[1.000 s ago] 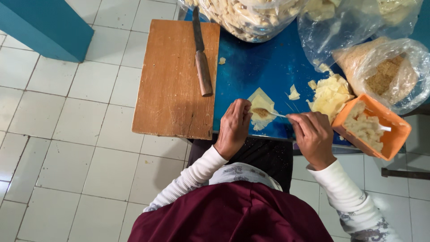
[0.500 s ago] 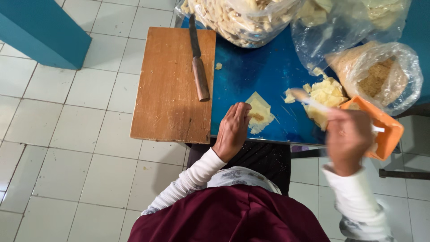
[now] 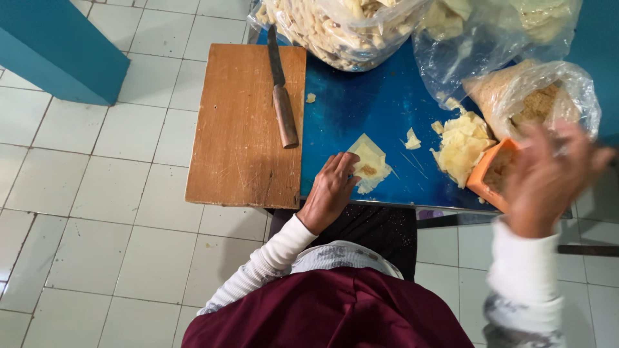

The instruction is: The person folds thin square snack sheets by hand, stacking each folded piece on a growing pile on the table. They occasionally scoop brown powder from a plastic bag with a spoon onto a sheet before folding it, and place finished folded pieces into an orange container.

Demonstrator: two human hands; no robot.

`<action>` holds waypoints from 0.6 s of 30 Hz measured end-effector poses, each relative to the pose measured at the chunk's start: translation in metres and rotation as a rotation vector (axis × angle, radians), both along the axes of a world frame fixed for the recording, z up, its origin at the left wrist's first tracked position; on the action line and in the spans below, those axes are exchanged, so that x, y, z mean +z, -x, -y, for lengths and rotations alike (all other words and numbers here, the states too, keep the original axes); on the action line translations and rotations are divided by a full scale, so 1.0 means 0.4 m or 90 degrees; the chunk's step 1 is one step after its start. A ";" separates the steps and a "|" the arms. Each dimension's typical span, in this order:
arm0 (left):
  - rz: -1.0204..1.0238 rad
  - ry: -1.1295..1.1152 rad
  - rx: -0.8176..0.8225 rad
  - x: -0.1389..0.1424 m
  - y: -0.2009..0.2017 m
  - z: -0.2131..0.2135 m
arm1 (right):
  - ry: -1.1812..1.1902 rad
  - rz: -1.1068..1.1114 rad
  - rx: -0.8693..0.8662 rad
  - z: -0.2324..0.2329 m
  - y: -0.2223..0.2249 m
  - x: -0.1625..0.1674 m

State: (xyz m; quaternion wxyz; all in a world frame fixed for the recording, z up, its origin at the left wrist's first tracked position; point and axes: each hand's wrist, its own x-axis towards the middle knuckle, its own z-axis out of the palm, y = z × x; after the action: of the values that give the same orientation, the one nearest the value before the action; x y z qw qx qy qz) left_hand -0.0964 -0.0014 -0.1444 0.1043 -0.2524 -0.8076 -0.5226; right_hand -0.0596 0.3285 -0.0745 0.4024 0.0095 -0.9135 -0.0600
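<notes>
A pale square dough wrapper (image 3: 373, 162) with a dab of brown filling lies on the blue table top (image 3: 361, 109). My left hand (image 3: 330, 192) lies flat at its near-left edge, fingertips touching it. My right hand (image 3: 548, 177) is blurred with motion above the orange tub (image 3: 485, 175) of filling at the right edge. The blur hides whether it holds anything. A heap of loose wrappers (image 3: 463, 147) sits just left of the tub.
A wooden cutting board (image 3: 242, 129) overhangs the table's left side, with a wooden-handled knife (image 3: 282, 96) lying on it. Clear plastic bags of folded pieces (image 3: 342, 29) and of brown crumbs (image 3: 535, 96) stand at the back. White tiled floor lies below.
My right hand has swung away from the wrapper, rightward to the orange tub. My left hand has stayed on the wrapper, which now carries filling.
</notes>
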 end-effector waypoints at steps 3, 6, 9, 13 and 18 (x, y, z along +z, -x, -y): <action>0.003 -0.003 -0.009 -0.001 0.003 -0.001 | 0.275 0.220 0.250 0.180 -0.003 -0.057; 0.008 0.001 -0.017 -0.002 0.002 0.003 | 0.298 0.302 0.205 0.280 0.013 -0.085; 0.007 0.002 -0.024 -0.004 0.000 0.009 | 0.299 0.266 0.222 0.321 0.014 -0.096; -0.008 0.010 -0.020 -0.004 0.003 0.011 | 0.397 0.259 0.198 0.341 0.005 -0.100; 0.023 -0.018 -0.029 -0.003 0.001 0.012 | 0.466 0.264 0.220 0.351 0.008 -0.104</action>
State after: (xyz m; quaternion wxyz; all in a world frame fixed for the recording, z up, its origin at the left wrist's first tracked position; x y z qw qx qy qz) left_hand -0.0969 -0.0064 -0.1456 0.0811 -0.2601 -0.7961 -0.5404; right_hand -0.0626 0.1881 -0.1163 0.1918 0.0307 -0.9209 0.3380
